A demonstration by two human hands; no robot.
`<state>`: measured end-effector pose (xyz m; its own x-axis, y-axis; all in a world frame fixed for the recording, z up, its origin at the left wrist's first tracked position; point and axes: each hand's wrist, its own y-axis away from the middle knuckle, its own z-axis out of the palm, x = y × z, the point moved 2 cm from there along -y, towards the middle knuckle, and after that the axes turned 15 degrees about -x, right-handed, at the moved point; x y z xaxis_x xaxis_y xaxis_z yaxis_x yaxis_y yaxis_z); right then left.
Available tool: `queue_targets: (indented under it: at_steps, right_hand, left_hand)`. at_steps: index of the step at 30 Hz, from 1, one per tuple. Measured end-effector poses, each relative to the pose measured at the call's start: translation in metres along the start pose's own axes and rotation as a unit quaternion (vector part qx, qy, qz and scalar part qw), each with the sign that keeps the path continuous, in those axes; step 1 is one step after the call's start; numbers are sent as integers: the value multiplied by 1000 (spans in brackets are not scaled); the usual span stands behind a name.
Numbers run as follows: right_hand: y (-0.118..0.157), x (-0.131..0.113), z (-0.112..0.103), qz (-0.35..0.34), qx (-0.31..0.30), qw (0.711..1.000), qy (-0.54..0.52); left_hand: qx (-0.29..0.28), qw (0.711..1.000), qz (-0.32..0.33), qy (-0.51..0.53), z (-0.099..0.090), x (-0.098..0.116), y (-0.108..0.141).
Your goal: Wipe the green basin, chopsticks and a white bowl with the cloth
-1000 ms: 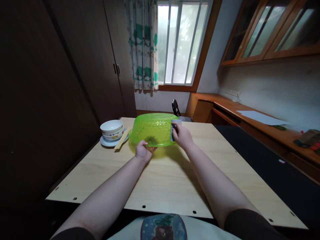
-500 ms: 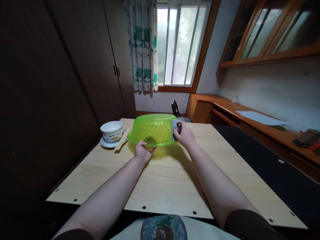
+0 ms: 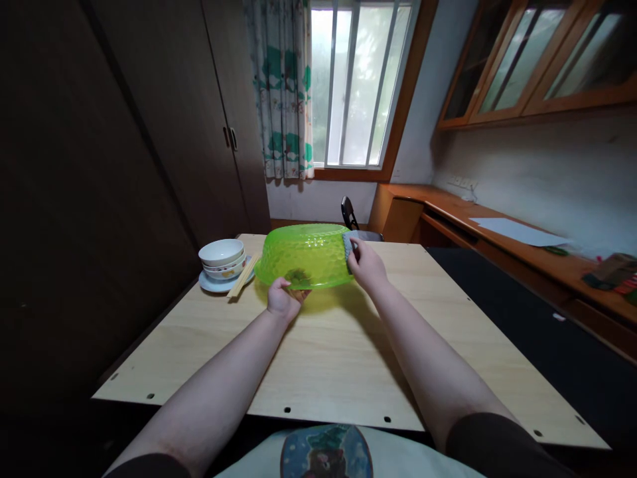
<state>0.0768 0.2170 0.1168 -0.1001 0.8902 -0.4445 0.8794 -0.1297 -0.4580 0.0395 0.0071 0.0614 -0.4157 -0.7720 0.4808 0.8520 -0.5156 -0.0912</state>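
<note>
Gripping a lime-green plastic basin [image 3: 304,255] from two sides, over the middle of the far half of a pale wooden worktop [image 3: 338,358]; whether its lower edge touches the wood, impossible to tell. Left hand [image 3: 284,300] curled and closed, fingers hooked round the basin's near edge. Right hand [image 3: 367,265] closed too, fingers pinching a grey scouring pad [image 3: 349,245] against the basin's right side. Hands well apart, the basin between them. Just beside the basin on the left, a stack of white bowls [image 3: 221,255] on a pale blue saucer [image 3: 212,283], with wooden chopsticks [image 3: 242,277] leaning against the saucer's edge. Beyond the worktop, a dark chair [image 3: 350,214] near a window [image 3: 361,86] with patterned curtains [image 3: 281,86].
</note>
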Motion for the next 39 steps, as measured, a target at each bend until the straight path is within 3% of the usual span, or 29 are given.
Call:
queue_targets:
  at_steps: [5,13,18,23,32,39]
  right_hand:
    - [-2,2,3,0,3,1000,-18]
    - [10,-29,13,-128,-15,992,-1]
    - [2,-3,10,-48,23,998,-37]
    - [-5,20,8,18,4,996,-92]
    - [-2,23,-2,-63,74,990,-106]
    - [0,22,-1,-178,14,978,-106]
  left_hand:
    - [0,1000,0,0,-2,-1,-1]
    - [-2,1000,-4,-8,-2,-1,-1]
    - [-4,1000,1,0,-1,1,-1]
    - [-6,1000,3,2,-2,3,-2]
    - [3,1000,19,19,-9,10,-7]
    - [31,998,36,31,-11,15,-9]
